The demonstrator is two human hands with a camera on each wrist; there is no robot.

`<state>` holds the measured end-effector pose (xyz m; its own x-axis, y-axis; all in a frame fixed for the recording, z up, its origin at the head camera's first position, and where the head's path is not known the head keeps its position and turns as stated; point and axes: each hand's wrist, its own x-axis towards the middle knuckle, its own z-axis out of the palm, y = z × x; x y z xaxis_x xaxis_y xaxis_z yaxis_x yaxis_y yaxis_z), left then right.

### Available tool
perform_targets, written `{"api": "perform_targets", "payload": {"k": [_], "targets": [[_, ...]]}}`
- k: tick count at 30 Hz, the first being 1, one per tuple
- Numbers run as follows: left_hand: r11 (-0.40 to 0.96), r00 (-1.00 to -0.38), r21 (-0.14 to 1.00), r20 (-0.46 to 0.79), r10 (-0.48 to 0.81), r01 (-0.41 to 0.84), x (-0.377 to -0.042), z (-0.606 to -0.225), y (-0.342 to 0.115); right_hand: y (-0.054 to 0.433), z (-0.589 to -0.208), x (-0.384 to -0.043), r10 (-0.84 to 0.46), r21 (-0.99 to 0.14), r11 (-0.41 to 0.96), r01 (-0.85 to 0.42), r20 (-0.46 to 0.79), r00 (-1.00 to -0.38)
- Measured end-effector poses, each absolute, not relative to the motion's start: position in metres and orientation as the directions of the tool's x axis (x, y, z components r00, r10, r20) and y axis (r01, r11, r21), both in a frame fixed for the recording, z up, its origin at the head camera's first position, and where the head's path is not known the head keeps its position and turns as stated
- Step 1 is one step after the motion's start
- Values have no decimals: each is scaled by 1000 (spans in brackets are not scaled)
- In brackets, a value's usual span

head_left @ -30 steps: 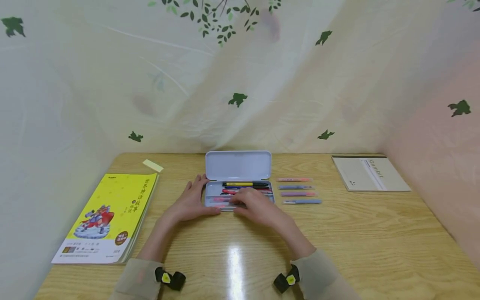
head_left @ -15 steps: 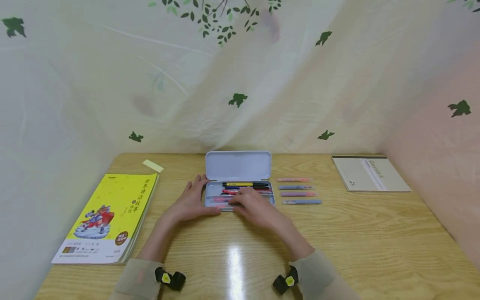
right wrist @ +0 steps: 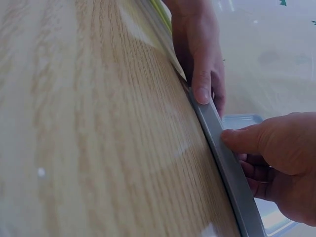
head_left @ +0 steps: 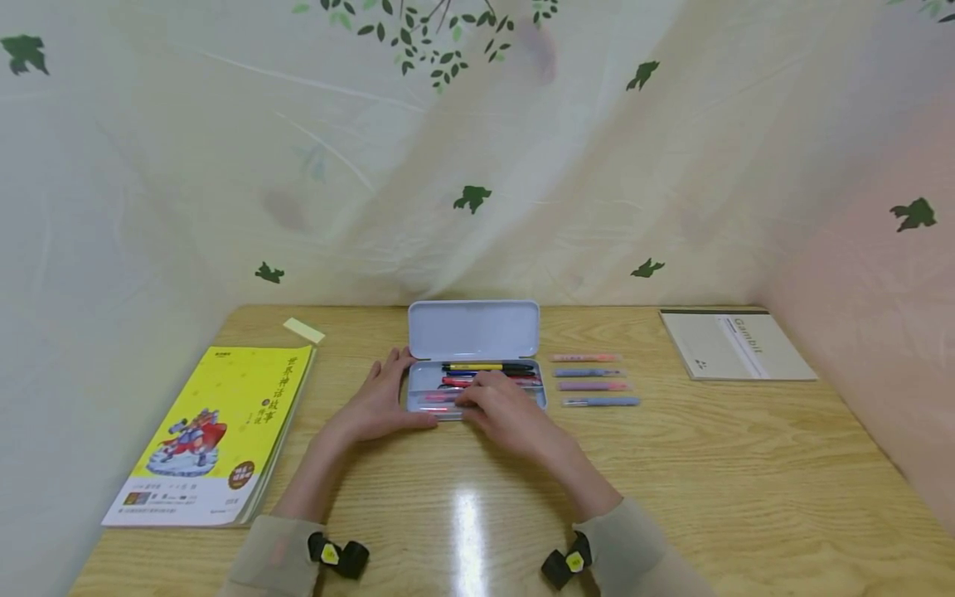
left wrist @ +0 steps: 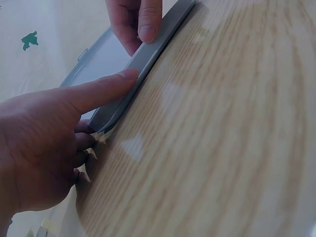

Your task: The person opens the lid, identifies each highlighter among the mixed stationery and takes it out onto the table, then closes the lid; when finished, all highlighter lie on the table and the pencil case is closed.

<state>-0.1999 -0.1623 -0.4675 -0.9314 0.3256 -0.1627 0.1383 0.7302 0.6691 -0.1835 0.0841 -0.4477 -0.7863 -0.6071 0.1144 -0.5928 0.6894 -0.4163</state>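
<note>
The pencil case (head_left: 429,377) sits on the far middle part of the table, its lid (head_left: 473,330) tipped back on the far side. Inside, a yellow-and-black pen (head_left: 477,366) lies along the far wall, a red pen (head_left: 458,381) nearer, and slim pink-marked pens (head_left: 440,397) by the near wall. The step in hand looks like placing or straightening a pen in this nearest row. The next move, if the row is settled, would seem to call for lifting the fingertips clear without dragging the pens, then reaching right to the loose ones.

The right hand (head_left: 515,414) comes in over the near right part of the case, covering some of the pens. Its fingers bend down inside while its thumb rests on the near wall; whether they pinch a pen or just the wall is hidden. The left hand (head_left: 382,404) lies at the near left corner, its fingers stretched along the left side and its thumb laid against the near wall. It grips no pen and appears to steady the case.

Just right of the case, four loose pens are lined up, from the orange pen (head_left: 585,358) at the far end to the blue pen (head_left: 601,402) at the near end. Farther out are a yellow book (head_left: 216,414) at left, a pale strip (head_left: 303,330) beyond it, and a grey notebook (head_left: 734,345) at far right.
</note>
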Motion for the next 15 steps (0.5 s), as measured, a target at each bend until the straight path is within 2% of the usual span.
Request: {"api": "perform_targets", "payload": {"k": [15], "targets": [[725, -929, 671, -151, 337, 154, -200, -466, -162, 86, -448, -184, -598, -418, 695, -586, 119, -793]]}}
